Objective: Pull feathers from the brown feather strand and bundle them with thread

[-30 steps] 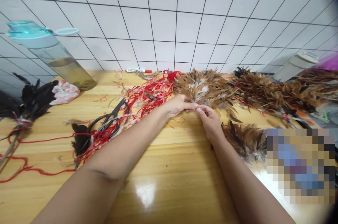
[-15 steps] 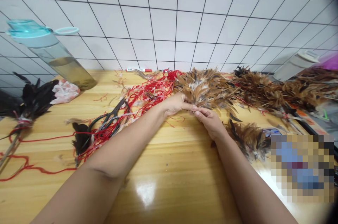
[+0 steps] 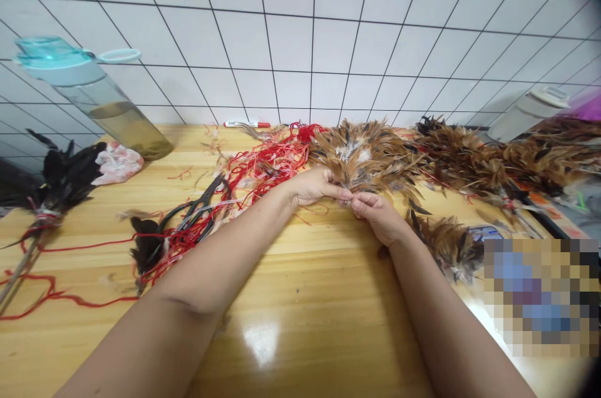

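Note:
My left hand [image 3: 315, 188] and my right hand [image 3: 381, 216] meet fingertip to fingertip at the near edge of a fan of brown feathers [image 3: 369, 157] on the wooden table [image 3: 291, 310]. Both hands are pinched shut on the base of that feather bunch. A smaller tuft of brown feathers [image 3: 446, 244] lies just right of my right wrist. A tangle of red string [image 3: 263, 169] spreads left of my left hand.
A clear bottle with a teal cap [image 3: 94, 101] leans at the back left. Black feathers on a stick [image 3: 56, 182] and black scissors [image 3: 197, 210] lie to the left. More brown feathers [image 3: 507, 160] stretch along the right. A red-capped marker [image 3: 246, 125] rests against the tiled wall.
My right hand has slid slightly right and down along the feather bases; the left hand has stayed put. The smaller tuft has shifted a little to the right.

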`<state>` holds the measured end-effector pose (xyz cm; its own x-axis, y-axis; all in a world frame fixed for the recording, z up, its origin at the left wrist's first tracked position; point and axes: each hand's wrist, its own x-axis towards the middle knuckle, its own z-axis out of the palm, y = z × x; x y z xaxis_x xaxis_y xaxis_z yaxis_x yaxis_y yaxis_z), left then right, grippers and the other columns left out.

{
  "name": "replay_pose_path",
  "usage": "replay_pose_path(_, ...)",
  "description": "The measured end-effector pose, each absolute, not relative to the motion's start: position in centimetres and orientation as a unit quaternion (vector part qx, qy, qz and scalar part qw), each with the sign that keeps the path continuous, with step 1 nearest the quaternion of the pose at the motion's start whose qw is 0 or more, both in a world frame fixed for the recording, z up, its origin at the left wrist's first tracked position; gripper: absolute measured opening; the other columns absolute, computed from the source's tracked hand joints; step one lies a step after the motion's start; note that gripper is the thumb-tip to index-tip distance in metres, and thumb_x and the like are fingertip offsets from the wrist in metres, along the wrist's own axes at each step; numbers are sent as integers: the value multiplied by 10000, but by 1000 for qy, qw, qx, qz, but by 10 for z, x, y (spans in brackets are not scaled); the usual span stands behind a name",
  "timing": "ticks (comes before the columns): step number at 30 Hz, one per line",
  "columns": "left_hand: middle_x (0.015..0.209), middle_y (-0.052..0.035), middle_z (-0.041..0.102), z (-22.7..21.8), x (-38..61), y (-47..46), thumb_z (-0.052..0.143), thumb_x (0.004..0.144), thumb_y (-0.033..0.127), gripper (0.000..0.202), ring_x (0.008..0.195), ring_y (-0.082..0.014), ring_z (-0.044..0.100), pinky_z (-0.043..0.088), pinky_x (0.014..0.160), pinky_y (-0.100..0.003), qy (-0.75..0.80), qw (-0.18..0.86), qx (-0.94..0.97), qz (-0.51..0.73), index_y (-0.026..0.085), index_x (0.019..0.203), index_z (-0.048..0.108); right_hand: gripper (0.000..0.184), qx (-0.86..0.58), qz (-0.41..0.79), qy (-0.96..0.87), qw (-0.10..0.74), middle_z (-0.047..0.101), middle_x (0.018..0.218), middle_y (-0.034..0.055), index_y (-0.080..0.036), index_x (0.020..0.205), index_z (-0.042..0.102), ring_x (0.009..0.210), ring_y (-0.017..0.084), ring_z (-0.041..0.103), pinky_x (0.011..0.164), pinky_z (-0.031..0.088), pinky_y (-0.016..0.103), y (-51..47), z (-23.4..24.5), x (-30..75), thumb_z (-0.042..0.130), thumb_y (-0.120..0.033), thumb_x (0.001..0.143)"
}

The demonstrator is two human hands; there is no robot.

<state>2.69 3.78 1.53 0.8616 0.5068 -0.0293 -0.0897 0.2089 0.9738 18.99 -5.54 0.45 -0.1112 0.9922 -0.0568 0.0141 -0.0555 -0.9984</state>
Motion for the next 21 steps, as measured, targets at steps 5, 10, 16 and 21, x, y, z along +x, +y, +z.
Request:
replay_pose_path(5, 657, -28, 643, 17, 28, 35, 842, 553, 313, 362, 601, -96, 584, 464, 633, -243, 180, 753, 603, 193, 61, 725, 647, 437, -503, 530, -513, 450, 492, 564, -31, -157, 722, 679, 583, 106, 398, 608, 332, 273, -55, 5, 186, 754, -567, 591)
replay_pose_path(10, 654, -34, 656, 16, 29, 35, 838, 550, 358, 380, 603, -103, 598, 478, 648, -250, 189, 746, 610, 187, 70, 720, 657, 386, -505, 510, -527, 455, 564, 632, 1, -162, 703, 672, 688, 150, 501, 693, 385, 296, -54, -2, 185, 724, -539, 640)
replay_pose_path(16, 674, -48, 663, 16, 32, 32, 844, 539, 323, 362, 628, -125, 611, 492, 705, -295, 188, 745, 604, 212, 68, 708, 650, 357, -525, 447, -528, 495, 575, 697, 10, -192, 640, 613, 749, 163, 504, 760, 397, 308, -50, -15, 183, 690, -539, 674)
replay_pose_path(21, 712, -41, 677, 21, 36, 27, 821, 556, 301, 338, 717, -143, 623, 484, 799, -307, 243, 699, 627, 244, 79, 757, 665, 384, -532, 428, -508, 524, 535, 677, 4, -199, 612, 572, 715, 153, 465, 717, 400, 298, -47, -20, 183, 692, -561, 664)
